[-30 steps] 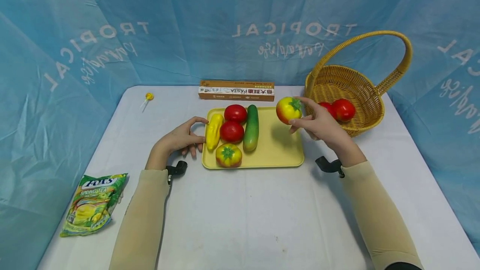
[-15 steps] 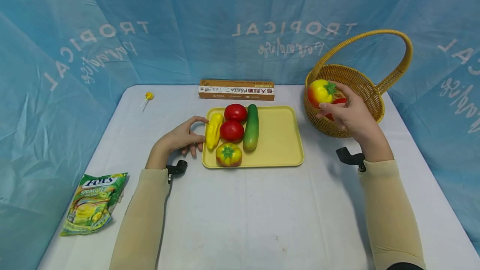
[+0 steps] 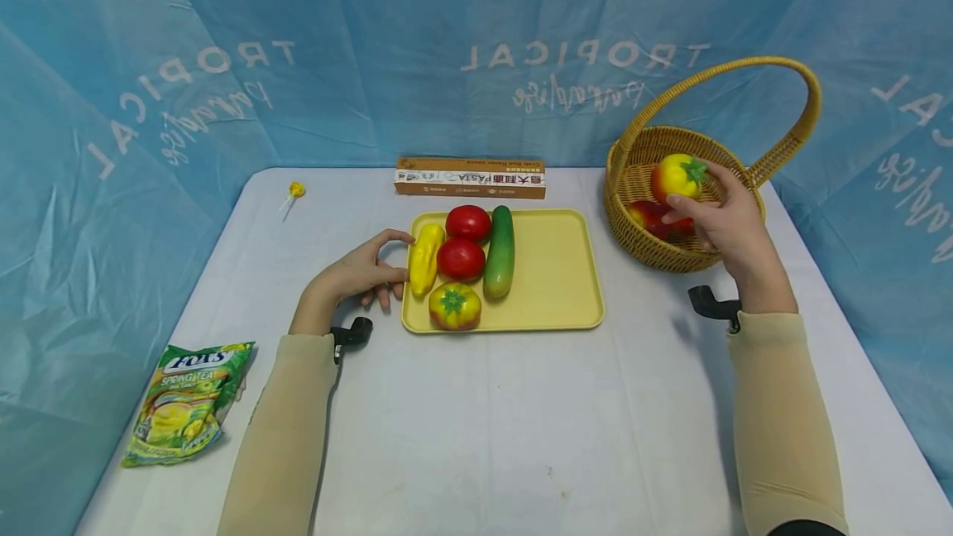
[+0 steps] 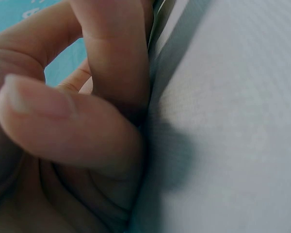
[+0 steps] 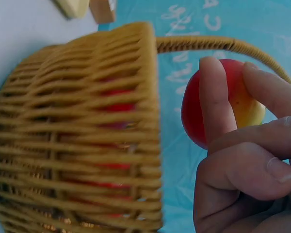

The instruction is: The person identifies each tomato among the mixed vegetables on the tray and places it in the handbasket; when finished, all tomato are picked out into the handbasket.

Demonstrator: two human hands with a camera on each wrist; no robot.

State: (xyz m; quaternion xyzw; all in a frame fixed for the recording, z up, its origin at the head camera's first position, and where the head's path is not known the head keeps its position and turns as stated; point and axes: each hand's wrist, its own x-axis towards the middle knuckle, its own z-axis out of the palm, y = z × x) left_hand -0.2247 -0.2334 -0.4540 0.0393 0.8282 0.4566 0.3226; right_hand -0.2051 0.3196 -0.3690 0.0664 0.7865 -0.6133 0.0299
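Note:
In the head view my right hand (image 3: 737, 226) pinches a red-and-yellow tomato (image 3: 676, 177) with a green leafy top, over the opening of the wicker basket (image 3: 655, 256). Red fruit (image 3: 646, 217) lies in the basket below it. The right wrist view has fingers (image 5: 216, 97) against the tomato (image 5: 194, 116), beside the basket wall (image 5: 87, 160). At the left rim of the yellow tray (image 3: 554, 271), my left hand (image 3: 356, 273) rests with its fingertips at the edge, near a long yellow vegetable (image 3: 426, 261). Its other fingers lie on the cloth.
On the tray are two red fruits (image 3: 461, 260), a cucumber (image 3: 500, 255) and another red-and-yellow tomato (image 3: 455, 307). Behind it stands a pasta box (image 3: 469, 179). A lollipop (image 3: 296, 189) and a green candy bag (image 3: 186, 404) lie left. The basket handle (image 3: 807, 114) arches high.
My right hand has carried the tomato from above the tray's right part, rightwards to over the basket. The left hand stays at the tray's left rim.

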